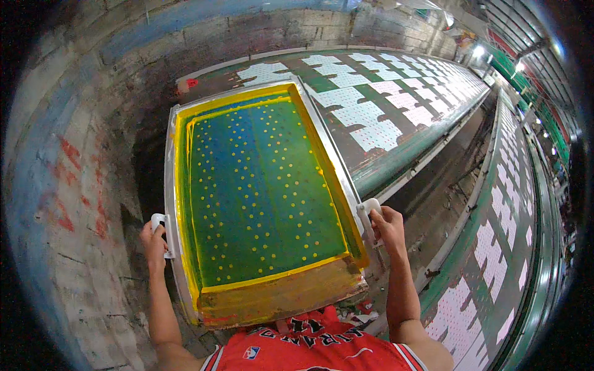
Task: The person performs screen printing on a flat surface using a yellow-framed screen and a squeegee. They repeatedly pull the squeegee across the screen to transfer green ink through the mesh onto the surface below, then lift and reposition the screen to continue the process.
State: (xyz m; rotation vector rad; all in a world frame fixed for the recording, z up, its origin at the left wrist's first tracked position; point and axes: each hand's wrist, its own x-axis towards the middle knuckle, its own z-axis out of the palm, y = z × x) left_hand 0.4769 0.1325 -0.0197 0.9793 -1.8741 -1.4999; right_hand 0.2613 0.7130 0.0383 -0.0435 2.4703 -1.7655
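Grasping white handles (159, 220) with left hand (153, 245) at eight o'clock and right hand (388, 226) at four. Carry screen (263, 191) level, clear of pale panels (351, 106) at one

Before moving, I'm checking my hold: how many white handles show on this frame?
2: one handle on the left side of the frame, in the left hand; another handle on its right, in the right hand.

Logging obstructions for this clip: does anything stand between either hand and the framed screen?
Nothing visible does: the left hand holds the left white handle of the framed screen, the right hand its right white handle.
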